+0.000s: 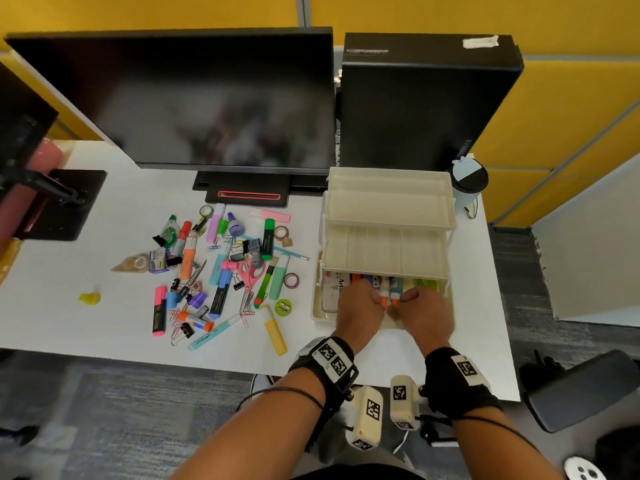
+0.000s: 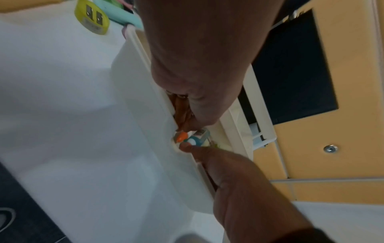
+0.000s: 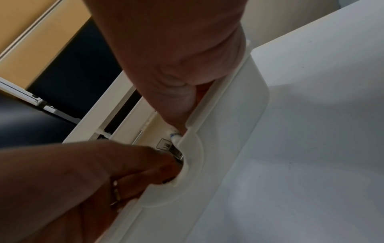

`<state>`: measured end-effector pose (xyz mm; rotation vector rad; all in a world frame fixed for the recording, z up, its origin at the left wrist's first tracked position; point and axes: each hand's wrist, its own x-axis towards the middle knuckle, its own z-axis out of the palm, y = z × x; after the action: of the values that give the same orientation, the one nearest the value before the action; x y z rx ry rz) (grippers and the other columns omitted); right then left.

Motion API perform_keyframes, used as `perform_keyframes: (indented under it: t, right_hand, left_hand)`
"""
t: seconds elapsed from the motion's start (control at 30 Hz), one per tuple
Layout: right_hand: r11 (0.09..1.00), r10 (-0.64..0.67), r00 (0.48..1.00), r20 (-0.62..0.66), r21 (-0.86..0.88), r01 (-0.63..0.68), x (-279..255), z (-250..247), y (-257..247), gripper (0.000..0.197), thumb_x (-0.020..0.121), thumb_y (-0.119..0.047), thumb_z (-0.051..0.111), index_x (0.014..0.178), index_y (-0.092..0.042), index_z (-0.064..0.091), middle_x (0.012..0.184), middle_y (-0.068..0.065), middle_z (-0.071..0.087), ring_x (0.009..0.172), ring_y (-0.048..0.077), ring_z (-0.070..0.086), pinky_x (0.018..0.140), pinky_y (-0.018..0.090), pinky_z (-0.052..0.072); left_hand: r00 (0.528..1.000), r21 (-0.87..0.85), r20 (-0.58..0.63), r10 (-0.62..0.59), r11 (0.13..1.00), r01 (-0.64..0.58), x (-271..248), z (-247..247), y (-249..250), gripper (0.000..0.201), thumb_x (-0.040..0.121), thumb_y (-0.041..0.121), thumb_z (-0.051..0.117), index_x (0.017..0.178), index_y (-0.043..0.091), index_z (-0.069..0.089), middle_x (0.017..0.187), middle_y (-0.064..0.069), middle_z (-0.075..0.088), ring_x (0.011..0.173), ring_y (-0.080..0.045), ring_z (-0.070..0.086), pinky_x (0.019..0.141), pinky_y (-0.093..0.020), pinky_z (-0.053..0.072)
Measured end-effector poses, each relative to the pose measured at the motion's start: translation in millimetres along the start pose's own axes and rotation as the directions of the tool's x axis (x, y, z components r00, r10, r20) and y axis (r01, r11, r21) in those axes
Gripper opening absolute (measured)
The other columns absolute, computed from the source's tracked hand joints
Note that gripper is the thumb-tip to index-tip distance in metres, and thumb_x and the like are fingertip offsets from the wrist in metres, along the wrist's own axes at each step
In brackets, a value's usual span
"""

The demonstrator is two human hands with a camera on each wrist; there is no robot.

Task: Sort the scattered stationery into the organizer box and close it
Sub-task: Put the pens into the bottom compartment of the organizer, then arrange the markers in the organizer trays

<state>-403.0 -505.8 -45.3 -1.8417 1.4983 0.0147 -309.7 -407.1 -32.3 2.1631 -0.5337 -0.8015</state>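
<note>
Two hands meet at the lower right of the head view, both reaching into the bottom compartment of the cream organizer box (image 1: 388, 216), which sits open on the white desk (image 1: 86, 323) with its two upper trays stepped back toward the top of the frame. The left hand (image 1: 360, 310) has its fingers curled down around an orange-tipped glue stick (image 1: 384, 299). The right hand (image 1: 427, 313) is also curled, its fingertips at a second orange-tipped stick (image 1: 395, 301) just beside the first; whether it truly grips that stick cannot be told. In the left wrist view an orange cap (image 2: 181, 136) and a teal-and-white cap (image 2: 194, 141) show between the two hands, just behind the box's front wall. Other markers lie in a row in the same compartment, under the lower tray.

Left of the box, across the middle of the head view, a loose pile of stationery is scattered: pink scissors (image 1: 250, 273), a yellow highlighter (image 1: 275, 332), a green sharpener (image 1: 283, 307), tape rolls, binder clips and paper clips. A dark monitor (image 1: 194, 98) fills the upper left, a black computer case (image 1: 426, 98) the upper right.
</note>
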Motion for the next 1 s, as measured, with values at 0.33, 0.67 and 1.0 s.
perform_keyframes:
  t: [0.33,0.67,1.0]
  right_hand:
    - [0.869,-0.493,0.87,0.012,0.043,0.493,-55.7,5.3,-45.6,0.022,0.087,-0.022,0.078,0.076,-0.03,0.061,0.067,-0.009,0.063,0.063,0.012,0.061,0.056,0.034,0.048]
    - [0.678,-0.409,0.693,0.594,-0.31,0.666,-97.3,153.9,-118.0,0.042,0.086,-0.048,0.074,0.107,-0.016,0.056,0.098,0.006,0.065,0.093,0.028,0.065,0.071,0.033,0.047]
    - [0.687,-0.23,0.809,0.54,-0.499,0.528,-95.1,190.7,-154.6,0.037,0.082,-0.047,0.078,0.087,-0.015,0.059,0.09,0.001,0.062,0.089,0.022,0.065,0.068,0.026,0.04]
  left_hand:
    - [0.978,-0.035,-0.041,0.203,0.978,-0.205,-36.2,-146.6,-86.9,0.016,0.088,0.005,0.071,0.089,0.021,0.068,0.09,0.004,0.073,0.079,-0.01,0.07,0.072,-0.031,0.06]
    - [0.987,0.088,-0.129,0.093,0.993,-0.082,-38.5,-275.6,-216.6,0.024,0.084,0.001,0.063,0.078,0.024,0.063,0.08,0.002,0.069,0.074,-0.01,0.064,0.066,-0.022,0.05]
    - [0.994,0.274,-0.092,-0.062,0.958,0.085,-14.1,-318.2,-256.2,0.026,0.08,0.012,0.063,0.074,0.032,0.047,0.081,0.008,0.06,0.077,-0.021,0.062,0.065,-0.032,0.049]
